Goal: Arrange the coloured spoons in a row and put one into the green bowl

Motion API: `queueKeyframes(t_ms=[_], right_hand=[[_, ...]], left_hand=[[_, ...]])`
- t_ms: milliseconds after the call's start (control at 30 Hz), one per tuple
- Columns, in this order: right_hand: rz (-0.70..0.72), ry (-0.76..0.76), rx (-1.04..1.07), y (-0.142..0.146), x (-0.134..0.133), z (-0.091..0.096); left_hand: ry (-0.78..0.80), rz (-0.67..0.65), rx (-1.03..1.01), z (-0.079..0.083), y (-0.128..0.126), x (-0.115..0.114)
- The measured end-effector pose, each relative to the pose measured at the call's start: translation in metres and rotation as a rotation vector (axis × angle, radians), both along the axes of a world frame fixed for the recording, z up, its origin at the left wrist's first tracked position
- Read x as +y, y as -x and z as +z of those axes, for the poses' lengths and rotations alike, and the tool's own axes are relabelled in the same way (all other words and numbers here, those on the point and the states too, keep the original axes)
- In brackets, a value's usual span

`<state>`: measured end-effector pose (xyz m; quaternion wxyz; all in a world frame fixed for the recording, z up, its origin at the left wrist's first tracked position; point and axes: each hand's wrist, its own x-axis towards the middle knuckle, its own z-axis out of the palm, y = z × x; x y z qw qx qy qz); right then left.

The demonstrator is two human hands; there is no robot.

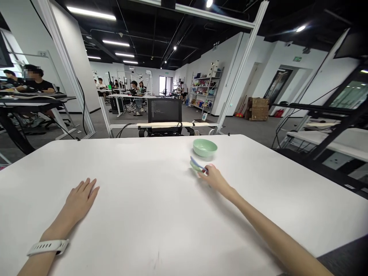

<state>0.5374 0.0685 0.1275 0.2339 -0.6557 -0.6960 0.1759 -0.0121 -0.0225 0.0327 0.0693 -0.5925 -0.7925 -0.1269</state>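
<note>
My right hand (212, 177) is closed around a few small utensils, just in front of a light green bowl (205, 148). Among them are a slim blue utensil (196, 162) and a light green one (194, 166) with a rounded, spoon-like end. They are blurred, and my fingers cover their other ends. A trace of pink also shows by the fingers. The bowl stands upright near the table's far edge, apart from my hand. On the left, my left hand (80, 197) lies flat on the white table (129, 207), fingers spread, holding nothing.
A metal frame (240, 65) rises past the table's far edge, with a black mesh chair (165, 110) behind it. Farther off are several seated people, a stocked shelf (205, 90) and a wooden crate (258, 109). Black bars and a white desk (330, 143) stand at right.
</note>
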Motion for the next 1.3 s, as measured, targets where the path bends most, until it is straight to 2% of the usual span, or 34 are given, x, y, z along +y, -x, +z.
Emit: queueKeyframes(t_ms=[200,300,400,533,633,900,1133,1300], right_hand=[[-0.293,-0.059,-0.117,-0.099,0.030,0.014],[-0.367,-0.056,-0.188,-0.141,0.038,0.006],[-0.412,-0.007,-0.242,-0.165,0.043,-0.010],[-0.446,0.033,-0.295,-0.175,0.048,-0.029],[-0.470,0.048,-0.317,-0.177,0.050,-0.033],[-0.463,0.060,-0.336,-0.183,0.051,-0.033],[-0.461,0.069,-0.344,-0.183,0.050,-0.032],[-0.497,0.021,-0.314,-0.179,0.046,-0.028]], left_hand=[[0.031,0.044,0.009,0.000,-0.005,-0.001],[0.040,0.046,0.007,0.001,-0.007,-0.002],[0.014,0.041,0.008,0.000,-0.006,-0.002],[-0.002,0.029,-0.011,-0.001,-0.002,-0.001],[0.006,0.014,-0.027,-0.002,0.000,-0.001],[0.074,0.012,-0.039,-0.001,0.001,-0.001],[0.065,0.010,-0.020,-0.004,0.003,0.001],[0.047,-0.003,-0.027,-0.005,0.005,0.001]])
